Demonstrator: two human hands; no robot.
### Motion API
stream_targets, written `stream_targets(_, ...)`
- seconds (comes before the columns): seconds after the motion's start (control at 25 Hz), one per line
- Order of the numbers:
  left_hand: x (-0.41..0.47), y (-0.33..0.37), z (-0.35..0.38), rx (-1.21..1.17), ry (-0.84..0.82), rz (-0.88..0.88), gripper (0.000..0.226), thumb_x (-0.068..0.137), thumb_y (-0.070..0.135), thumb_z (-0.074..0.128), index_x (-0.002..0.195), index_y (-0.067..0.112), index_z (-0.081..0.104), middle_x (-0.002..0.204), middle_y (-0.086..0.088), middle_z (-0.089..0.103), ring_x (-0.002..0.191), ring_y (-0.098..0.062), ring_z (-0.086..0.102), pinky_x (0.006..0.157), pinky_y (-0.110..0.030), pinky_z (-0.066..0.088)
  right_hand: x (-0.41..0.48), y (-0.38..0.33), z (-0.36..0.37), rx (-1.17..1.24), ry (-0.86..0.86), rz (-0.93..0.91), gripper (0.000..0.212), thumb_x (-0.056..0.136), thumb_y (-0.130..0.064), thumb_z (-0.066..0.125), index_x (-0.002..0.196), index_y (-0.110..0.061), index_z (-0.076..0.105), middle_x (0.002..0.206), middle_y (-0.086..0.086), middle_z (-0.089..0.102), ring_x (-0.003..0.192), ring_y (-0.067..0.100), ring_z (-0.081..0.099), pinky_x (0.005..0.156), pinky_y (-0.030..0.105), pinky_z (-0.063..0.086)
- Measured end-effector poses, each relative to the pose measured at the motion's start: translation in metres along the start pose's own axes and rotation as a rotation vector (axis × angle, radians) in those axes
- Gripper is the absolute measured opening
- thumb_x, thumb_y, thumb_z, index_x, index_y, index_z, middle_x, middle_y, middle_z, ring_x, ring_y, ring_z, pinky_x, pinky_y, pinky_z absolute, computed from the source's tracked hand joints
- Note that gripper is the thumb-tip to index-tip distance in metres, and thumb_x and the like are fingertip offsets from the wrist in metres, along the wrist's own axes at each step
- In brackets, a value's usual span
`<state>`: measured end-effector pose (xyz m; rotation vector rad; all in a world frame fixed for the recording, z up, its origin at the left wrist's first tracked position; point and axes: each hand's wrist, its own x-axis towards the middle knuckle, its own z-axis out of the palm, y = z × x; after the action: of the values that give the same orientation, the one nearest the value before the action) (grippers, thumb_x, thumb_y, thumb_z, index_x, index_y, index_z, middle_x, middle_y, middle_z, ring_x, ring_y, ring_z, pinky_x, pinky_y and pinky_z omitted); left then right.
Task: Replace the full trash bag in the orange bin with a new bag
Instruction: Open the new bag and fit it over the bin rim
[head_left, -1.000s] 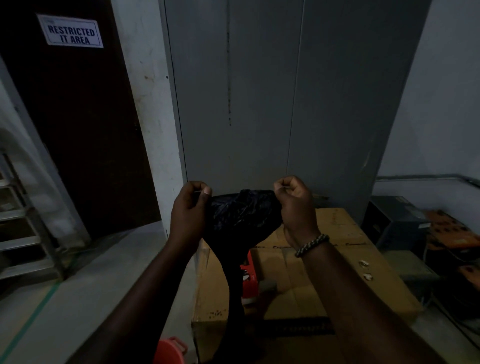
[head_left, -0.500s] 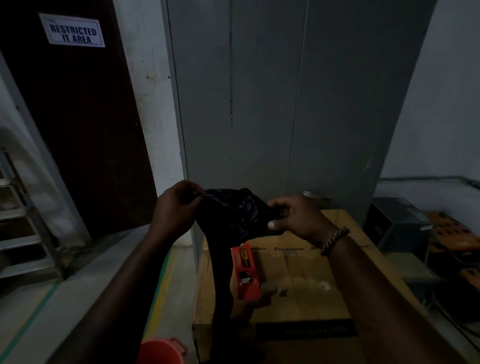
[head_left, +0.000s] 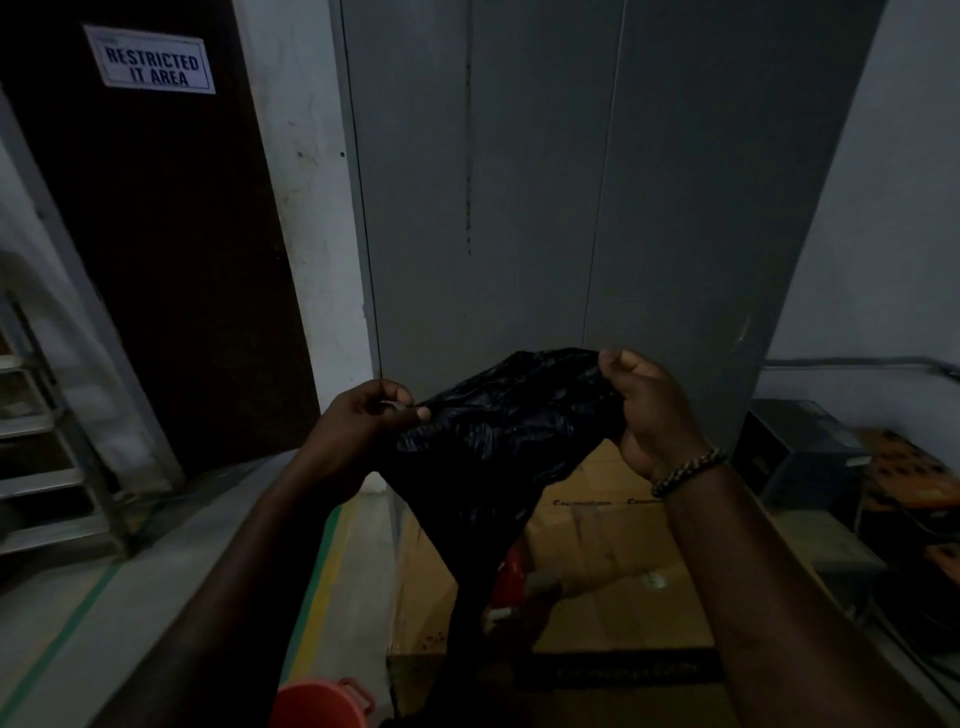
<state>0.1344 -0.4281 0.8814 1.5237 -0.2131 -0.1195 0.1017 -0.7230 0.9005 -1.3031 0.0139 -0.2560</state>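
Above the cardboard box (head_left: 597, 587), both hands hold a crumpled black trash bag (head_left: 498, 447) up in the air, its top edge stretched between them and its lower part hanging down in a narrowing tail in front of the box. To the left of the box's upper edge, the left hand (head_left: 358, 431) pinches the bag's left corner, thumb pressed against curled fingers (head_left: 402, 395). Over the box's far right part, the right hand (head_left: 649, 410) is closed on the bag's other corner, with the plastic bunched inside the fist; a braided bracelet (head_left: 685, 470) circles that wrist. On top of the box, partly hidden behind the hanging bag, lies a red object (head_left: 511, 577) whose shape is too covered to make out. Below the box's near left corner, at the bottom edge of the view, the rim of the orange bin (head_left: 317, 704) shows; only a small part of it is visible, so its inside cannot be judged. Behind the box stands a tall grey metal cabinet (head_left: 571, 182) with closed doors. Left of the box a dark door (head_left: 156, 249) bears a sign (head_left: 150, 65) reading "RESTRICTED IT AREA", and a metal stepladder (head_left: 47, 447) stands further left. Between ladder and box, the floor (head_left: 171, 571) carries green and yellow painted stripes. Right of the box sit dark pieces of equipment, dimly lit.
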Motion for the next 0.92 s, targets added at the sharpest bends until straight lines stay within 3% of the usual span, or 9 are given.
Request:
stream_targets(0.08, 0.002, 0.0, 0.0, 0.013, 0.01, 0.044, 0.012, 0.09, 0.009, 0.07, 0.098, 0.004, 0.062, 0.066, -0.004, 0.058, 0.05, -0.016, 0.051, 0.041, -0.022, 0.042, 0.001, -0.002, -0.002, 0.016, -0.009, -0.007, 0.024, 0.105, -0.021, 0.05, 0.098, -0.009, 0.069, 0.1, 0.011, 0.075, 0.095, 0.029, 0.072, 0.076, 0.038, 0.06)
stream_targets(0.2, 0.003, -0.005, -0.001, -0.165, -0.027, 0.044, 0.008, 0.099, 0.016, 0.059, 0.106, 0.012, 0.06, 0.092, -0.007, 0.062, 0.084, -0.028, 0.058, 0.067, -0.032, 0.055, 0.003, 0.0, -0.006, 0.189, -0.131, -0.013, 0.019, 0.1, -0.011, 0.053, 0.114, -0.005, 0.064, 0.121, 0.015, 0.069, 0.118, 0.035, 0.062, 0.098, 0.046, 0.054)
stream_targets(0.28, 0.002, -0.009, 0.002, -0.322, -0.12, 0.027, 0.036, 0.092, 0.015, 0.068, 0.126, 0.016, 0.056, 0.115, -0.01, 0.063, 0.102, -0.031, 0.063, 0.085, -0.041, 0.055, 0.004, 0.002, -0.009, 0.354, -0.309, -0.029, 0.047, 0.095, 0.002, 0.052, 0.14, -0.008, 0.05, 0.141, 0.015, 0.058, 0.131, 0.033, 0.055, 0.106, 0.049, 0.048)
stream_targets(0.36, 0.001, -0.012, 0.008, -0.285, -0.129, 0.037, 0.073, 0.078, 0.001, 0.076, 0.14, 0.029, 0.049, 0.126, -0.011, 0.062, 0.112, -0.032, 0.066, 0.094, -0.044, 0.055, 0.005, 0.004, -0.009, 0.405, -0.393, -0.023, 0.076, 0.087, 0.017, 0.05, 0.152, -0.021, 0.037, 0.147, 0.013, 0.053, 0.134, 0.032, 0.053, 0.106, 0.049, 0.047)
stream_targets(0.44, 0.003, -0.015, 0.019, -0.199, -0.069, 0.059, 0.083, 0.076, -0.011, 0.074, 0.141, 0.031, 0.046, 0.123, -0.014, 0.061, 0.111, -0.032, 0.066, 0.09, -0.041, 0.057, 0.006, 0.008, -0.004, 0.307, -0.332, -0.02, 0.084, 0.082, 0.025, 0.051, 0.15, -0.024, 0.039, 0.141, 0.011, 0.06, 0.128, 0.03, 0.059, 0.1, 0.045, 0.053)
stream_targets(0.56, 0.006, -0.019, 0.026, -0.139, 0.058, 0.118, 0.061, 0.087, -0.011, 0.064, 0.136, 0.023, 0.052, 0.106, -0.013, 0.066, 0.1, -0.028, 0.069, 0.082, -0.036, 0.056, 0.007, 0.015, 0.002, 0.086, -0.084, -0.038, 0.052, 0.086, 0.023, 0.053, 0.126, -0.01, 0.058, 0.115, 0.006, 0.074, 0.113, 0.031, 0.067, 0.085, 0.037, 0.06)
stream_targets(0.64, 0.009, -0.021, 0.023, -0.128, 0.138, 0.142, 0.045, 0.092, -0.007, 0.061, 0.127, 0.021, 0.059, 0.105, -0.011, 0.064, 0.098, -0.029, 0.068, 0.08, -0.038, 0.057, 0.008, 0.018, 0.001, 0.037, 0.026, -0.033, 0.032, 0.092, 0.014, 0.054, 0.109, -0.01, 0.066, 0.101, 0.004, 0.077, 0.1, 0.027, 0.071, 0.078, 0.038, 0.06)
stream_targets(0.8, 0.013, -0.023, 0.024, -0.097, 0.221, 0.179, 0.033, 0.097, 0.001, 0.057, 0.116, 0.027, 0.062, 0.115, -0.012, 0.065, 0.093, -0.029, 0.068, 0.066, -0.036, 0.057, 0.011, 0.025, -0.002, 0.067, 0.029, 0.09, 0.02, 0.103, -0.008, 0.053, 0.12, -0.014, 0.06, 0.1, 0.002, 0.074, 0.072, 0.014, 0.072, 0.082, 0.051, 0.059)
stream_targets(0.92, 0.015, -0.026, 0.027, -0.058, 0.296, 0.229, 0.03, 0.098, 0.004, 0.057, 0.115, 0.028, 0.061, 0.112, -0.009, 0.068, 0.088, -0.027, 0.068, 0.06, -0.035, 0.053, 0.013, 0.034, -0.002, -0.059, -0.058, 0.09, 0.031, 0.1, -0.007, 0.059, 0.129, -0.015, 0.059, 0.117, 0.007, 0.073, 0.099, 0.021, 0.073, 0.09, 0.049, 0.058)
